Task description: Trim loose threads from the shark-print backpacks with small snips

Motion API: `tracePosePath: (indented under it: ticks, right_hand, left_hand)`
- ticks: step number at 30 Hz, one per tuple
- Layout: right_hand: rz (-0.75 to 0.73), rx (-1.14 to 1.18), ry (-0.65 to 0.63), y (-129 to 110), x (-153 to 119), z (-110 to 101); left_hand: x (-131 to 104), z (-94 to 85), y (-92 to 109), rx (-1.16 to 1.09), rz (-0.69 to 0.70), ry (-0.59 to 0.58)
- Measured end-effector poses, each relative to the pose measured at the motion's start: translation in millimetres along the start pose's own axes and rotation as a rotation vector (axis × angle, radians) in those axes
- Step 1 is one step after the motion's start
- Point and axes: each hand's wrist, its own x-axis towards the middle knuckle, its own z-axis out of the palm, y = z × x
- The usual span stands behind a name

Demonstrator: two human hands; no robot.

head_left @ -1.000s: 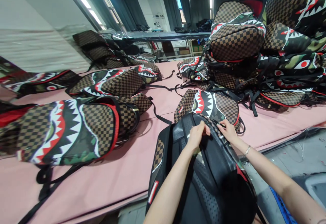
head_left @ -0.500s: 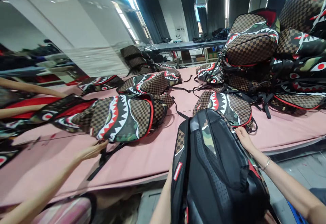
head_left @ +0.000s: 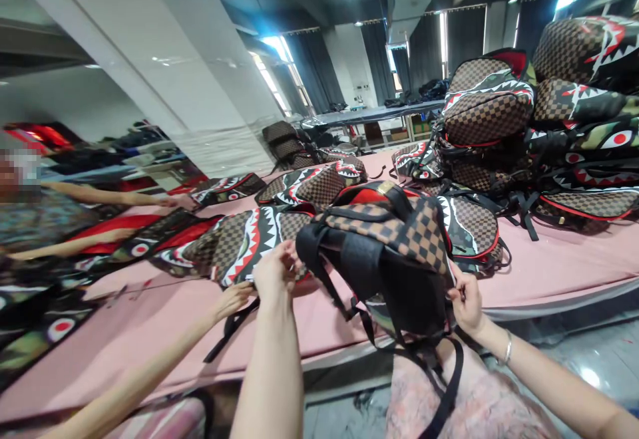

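A checkered backpack with black straps (head_left: pixel 399 259) hangs tilted in front of me, at the edge of the pink table (head_left: pixel 524 279). My left hand (head_left: pixel 277 269) grips it at its left side, fingers closed near a black strap. On the right, my right hand (head_left: pixel 466 296), with a bracelet at the wrist, pinches the bag's lower right edge. Behind its right side lies a shark-mouth backpack (head_left: pixel 476 226) on the table. Another shark-mouth backpack (head_left: pixel 224 243) lies just left of my left hand. Straps dangle from the held bag over my lap.
A neighbour's hand (head_left: pixel 234 299) touches the bag left of mine. At far left a person (head_left: pixel 40 219) reaches over open bags. Stacked backpacks (head_left: pixel 489 103) rise at the right. A pillar (head_left: pixel 164 60) stands behind the table.
The held backpack has turned from its black padded back to its checkered side and tipped over. My left hand has come up into view at its left; my right hand has shifted slightly down.
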Motion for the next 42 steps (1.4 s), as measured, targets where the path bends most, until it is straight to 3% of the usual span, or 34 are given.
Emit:
tracePosePath:
  ticks: [2,4,6,10,12,14,16,18,21,23,26,32,36,42]
  right_hand:
    - [0.014,-0.006,-0.005,-1,-14,7]
    - [0.035,0.019,-0.014,-5,-20,9]
    - [0.050,0.065,-0.045,-9,-18,7]
    - [0.109,0.117,-0.093,-13,-4,-4]
    - [0.140,0.103,-0.072,-14,5,-11]
    - [0.143,0.071,-0.013,-16,16,-20]
    - [0.125,0.031,0.022,-22,28,-29]
    - [0.120,0.014,-0.037,-33,41,-38]
    - [0.110,0.034,-0.190,-55,60,-48]
    - [0.080,0.032,-0.228,-68,71,-50]
    - [0.059,0.040,-0.243,-79,82,-46]
    - [0.015,0.114,-0.197,-79,89,-28]
    - [-0.038,0.090,-0.187,-81,91,-22]
    - [-0.157,-0.041,-0.166,-86,96,-17]
  left_hand:
    - [2,-0.9,12,0.013,-0.006,0.199]
    - [-5,1.5,38,0.008,0.038,0.319]
    - [-15,4.8,74,-0.029,0.206,0.119]
    - [-24,8.8,143,0.000,0.631,-0.485]
    - [-21,12.3,166,0.110,0.766,-0.649]
    - [-19,18.5,181,0.263,0.861,-0.732]
    - [-18,25.9,187,0.366,0.902,-0.768]
    - [-18,32.3,188,0.363,0.885,-0.757]
    - [-18,37.8,183,0.303,0.773,-0.615]
    - [-18,39.6,180,0.272,0.672,-0.495]
    - [-20,42.2,177,0.219,0.524,-0.392]
    - [-27,46.3,178,0.176,0.345,-0.375]
    - [-29,48.0,178,0.154,0.281,-0.303]
    - [-35,51.2,184,0.123,0.259,-0.291]
